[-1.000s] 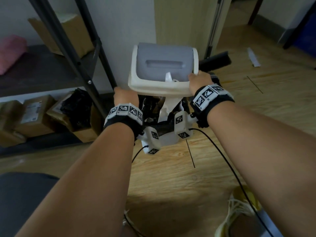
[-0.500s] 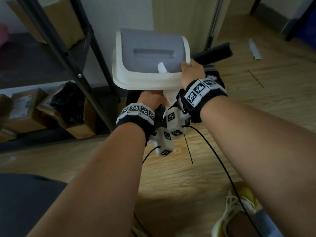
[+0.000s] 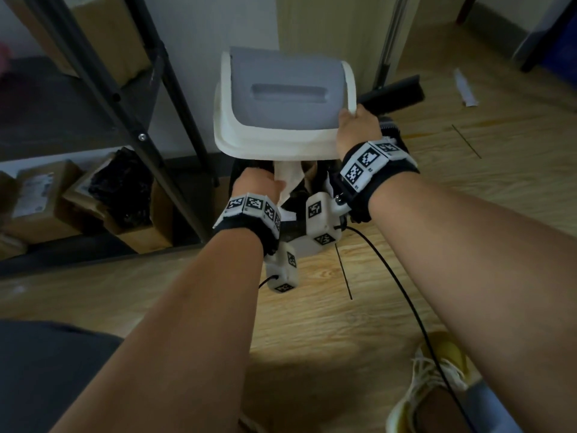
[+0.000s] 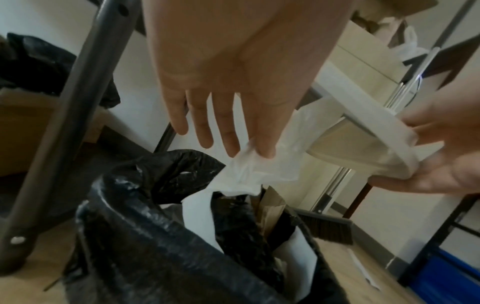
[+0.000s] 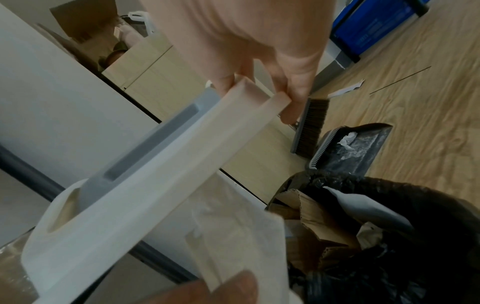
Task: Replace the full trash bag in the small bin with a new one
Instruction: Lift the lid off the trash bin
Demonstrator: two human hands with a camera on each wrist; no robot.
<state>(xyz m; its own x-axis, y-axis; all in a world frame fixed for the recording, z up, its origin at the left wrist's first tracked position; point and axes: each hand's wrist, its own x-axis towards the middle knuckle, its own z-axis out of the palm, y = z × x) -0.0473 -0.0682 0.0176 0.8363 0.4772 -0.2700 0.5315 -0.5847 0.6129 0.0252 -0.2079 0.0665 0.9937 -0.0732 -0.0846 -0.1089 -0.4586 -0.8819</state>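
My right hand (image 3: 356,126) grips the right edge of the white bin lid (image 3: 281,132) with its grey swing flap and holds it lifted and tilted above the bin. In the right wrist view, fingers (image 5: 233,82) and thumb curl round the lid's rim (image 5: 155,174). A white plastic sheet (image 3: 288,176) hangs from under the lid. My left hand (image 3: 259,182) is below the lid and pinches this sheet (image 4: 249,164) at its fingertips (image 4: 262,142). Underneath sits the bin's black trash bag (image 4: 155,236), full of cardboard and paper (image 5: 324,236). Wrists hide most of the bin in the head view.
A dark metal rack leg (image 3: 131,98) stands close on the left, with cardboard boxes (image 3: 40,198) on the floor under its shelf. A broom head (image 5: 311,127) and dustpan (image 5: 350,150) lie right of the bin. A shoe (image 3: 434,379) is near right.
My left hand let go of the lid's left edge and moved under it to the white sheet. My right hand alone now holds the lid, raised and tilted.
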